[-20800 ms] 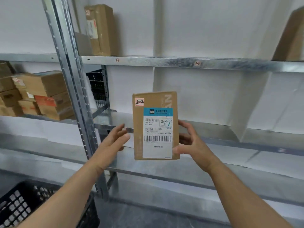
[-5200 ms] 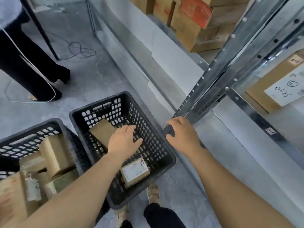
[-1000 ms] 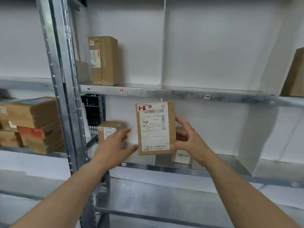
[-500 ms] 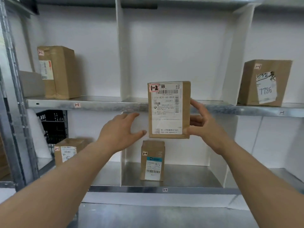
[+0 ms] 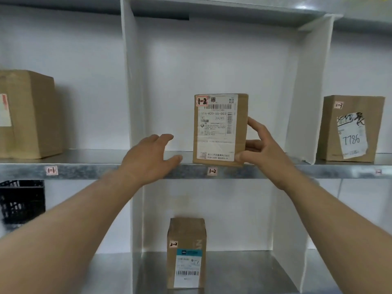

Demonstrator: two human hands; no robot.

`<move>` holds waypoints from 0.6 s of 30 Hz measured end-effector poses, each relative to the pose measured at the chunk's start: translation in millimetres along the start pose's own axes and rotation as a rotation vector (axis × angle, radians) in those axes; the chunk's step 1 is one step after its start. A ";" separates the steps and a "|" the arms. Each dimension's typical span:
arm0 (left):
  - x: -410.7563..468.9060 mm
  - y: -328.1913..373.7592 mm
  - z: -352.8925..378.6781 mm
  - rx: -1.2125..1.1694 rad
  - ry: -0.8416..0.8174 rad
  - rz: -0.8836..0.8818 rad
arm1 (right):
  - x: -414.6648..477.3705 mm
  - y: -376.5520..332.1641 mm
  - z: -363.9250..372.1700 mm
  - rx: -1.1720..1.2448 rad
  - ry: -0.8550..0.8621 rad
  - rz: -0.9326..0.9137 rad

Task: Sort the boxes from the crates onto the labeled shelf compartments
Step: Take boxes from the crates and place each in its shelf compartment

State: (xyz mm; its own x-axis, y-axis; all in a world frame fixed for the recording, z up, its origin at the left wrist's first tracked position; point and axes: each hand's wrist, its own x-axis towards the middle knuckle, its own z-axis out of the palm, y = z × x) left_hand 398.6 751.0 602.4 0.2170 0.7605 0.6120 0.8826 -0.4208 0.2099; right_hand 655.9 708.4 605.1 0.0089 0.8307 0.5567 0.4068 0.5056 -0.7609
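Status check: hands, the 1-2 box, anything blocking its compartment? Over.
Right hand grips the 1-2 box, upright at the shelf edge above the 1-2 label. Left hand open, off the box. Nothing seen in the way.

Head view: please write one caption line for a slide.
Right hand holds box 1-2 upright above shelf label 1-2; left hand open beside it.

Parcel stockroom: labelled metal shelf, taped cartons.

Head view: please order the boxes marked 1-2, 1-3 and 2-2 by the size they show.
1. box marked 1-3 and box marked 1-2: about alike; the 1-2 one stands nearer the shelf edge, so unranked.
2. box marked 2-2: narrower, smallest.
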 end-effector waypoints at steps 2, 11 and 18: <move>17.7 2.2 3.0 -0.186 -0.026 -0.022 | 20.4 3.4 6.7 -0.012 0.000 0.001; 79.9 -9.1 31.3 -0.642 -0.100 -0.140 | 94.8 28.2 50.0 -0.077 -0.077 0.064; 92.8 -29.7 46.8 -0.560 -0.164 -0.232 | 123.4 41.8 69.7 -0.237 -0.205 0.135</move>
State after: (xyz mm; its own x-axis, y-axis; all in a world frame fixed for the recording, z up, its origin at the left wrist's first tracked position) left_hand 412.0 857.2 617.3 0.1466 0.9104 0.3868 0.5719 -0.3971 0.7178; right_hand 610.4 848.3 618.7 -0.0970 0.9283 0.3589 0.6161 0.3392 -0.7109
